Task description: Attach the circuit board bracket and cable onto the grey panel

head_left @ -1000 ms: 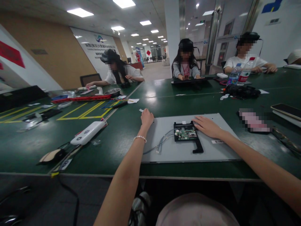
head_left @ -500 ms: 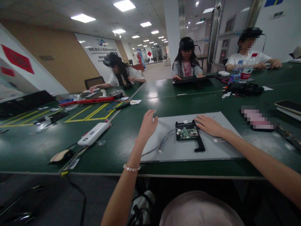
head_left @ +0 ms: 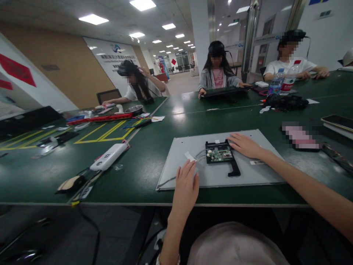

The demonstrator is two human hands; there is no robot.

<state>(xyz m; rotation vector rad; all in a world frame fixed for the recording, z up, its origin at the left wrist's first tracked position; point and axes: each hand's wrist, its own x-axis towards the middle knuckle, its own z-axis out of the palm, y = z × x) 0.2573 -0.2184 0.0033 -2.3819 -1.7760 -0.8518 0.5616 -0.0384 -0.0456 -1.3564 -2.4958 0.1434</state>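
A grey panel (head_left: 253,176) lies flat on the green table. On it sits a black bracket (head_left: 234,168) around a green circuit board (head_left: 220,155), with a thin grey cable (head_left: 168,181) running off to the left. My left hand (head_left: 187,178) rests over the panel's left part, across the cable, fingers extended. Just beyond its fingertips is a small white label (head_left: 190,156). My right hand (head_left: 244,145) lies flat on the panel, its fingertips touching the bracket's upper right corner. Whether the left fingers press on the cable is unclear.
Left of the panel are a white power strip (head_left: 111,156) and a beige-black mouse (head_left: 70,184). To the right lie a pink phone (head_left: 300,137) and glasses (head_left: 338,156). Bottles (head_left: 288,82) stand farther back. Three people sit across the table.
My left hand has come down and toward me from the panel's upper left corner to its cable area, uncovering that corner. My right hand stays at the bracket.
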